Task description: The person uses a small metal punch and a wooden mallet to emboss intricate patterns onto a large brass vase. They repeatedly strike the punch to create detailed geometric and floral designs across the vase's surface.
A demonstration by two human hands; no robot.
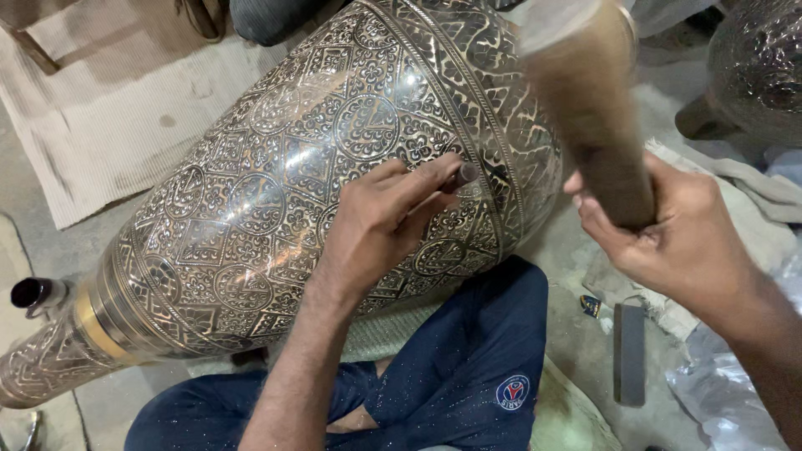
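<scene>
Left hand (380,225): grip closed on a small punch (462,174), tip against the engraved vase (276,192).
Right hand (677,238): grip wrapped round a wooden mallet (589,100), raised.

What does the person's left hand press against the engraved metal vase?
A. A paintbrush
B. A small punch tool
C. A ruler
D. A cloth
B: the left hand pinches a small punch tool, its tip on the engraved vase.
</scene>
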